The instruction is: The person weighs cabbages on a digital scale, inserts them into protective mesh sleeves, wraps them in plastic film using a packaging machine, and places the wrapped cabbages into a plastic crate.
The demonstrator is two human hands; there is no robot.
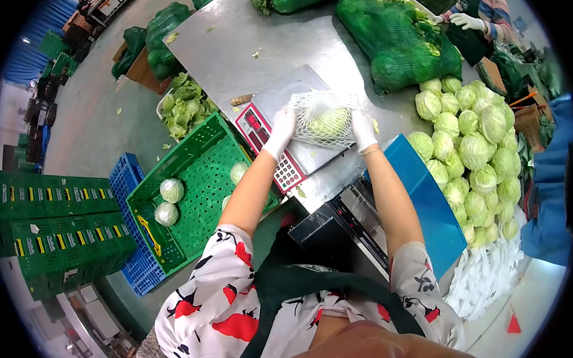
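Note:
A pale green cabbage (329,122) sits inside a white mesh net sleeve (310,130), over the metal plate of a digital scale (296,81). My left hand (284,127), in a white glove, grips the left side of the sleeve. On the opposite side my right hand (363,128), gloved too, has its fingers closed on the sleeve's edge. The net is stretched wide between both hands. Whether the cabbage rests on the plate or is held just above it, I cannot tell. Red digits glow on the scale's display (255,124) beside my left wrist.
Left of me stands a green crate (198,169) with several netted cabbages. A cabbage pile (477,138) lies right, above white net sleeves (485,280). Green mesh sacks (398,44) sit on the metal table (209,47). Another person's gloved hand (467,21) shows at the back right.

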